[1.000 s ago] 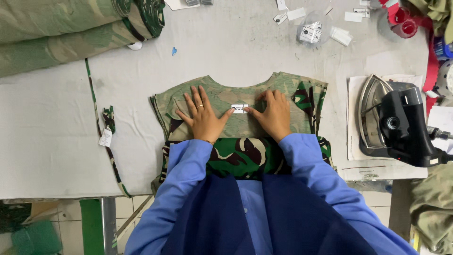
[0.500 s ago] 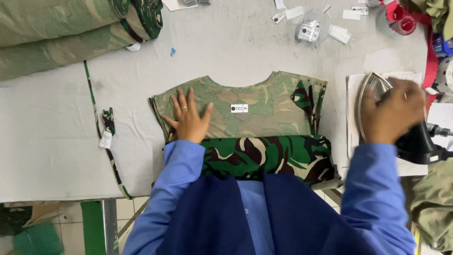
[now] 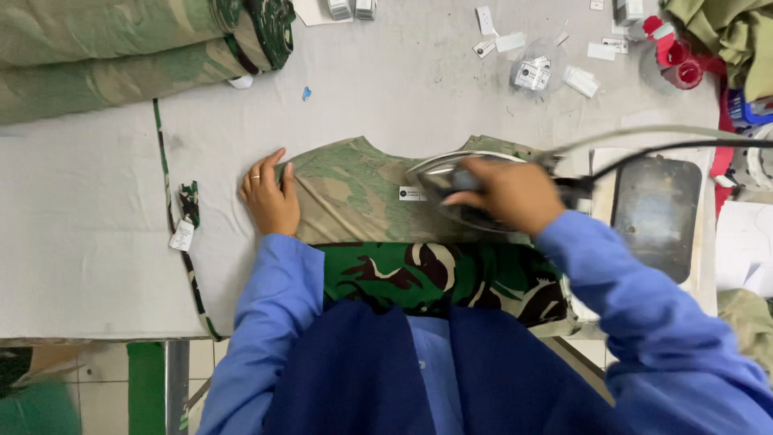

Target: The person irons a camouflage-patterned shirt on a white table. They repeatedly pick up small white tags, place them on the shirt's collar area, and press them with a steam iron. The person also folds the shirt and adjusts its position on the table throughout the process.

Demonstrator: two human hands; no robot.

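Camo garment (image 3: 362,189) lies flat on table (image 3: 97,242), small label (image 3: 411,194) at centre. Our right hand (image 3: 507,193) grips iron (image 3: 451,181) over it. Left hand (image 3: 270,197) presses cloth flat, fingers spread; we keep them away from soleplate, cord (image 3: 668,145) slack.

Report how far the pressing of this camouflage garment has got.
Done: the camouflage garment lies flat on the grey table, a small white label placed below its neckline. In hand: the right hand holds the metal iron beside the label; the left hand pins the garment's edge. Left: the label looks not yet pressed.
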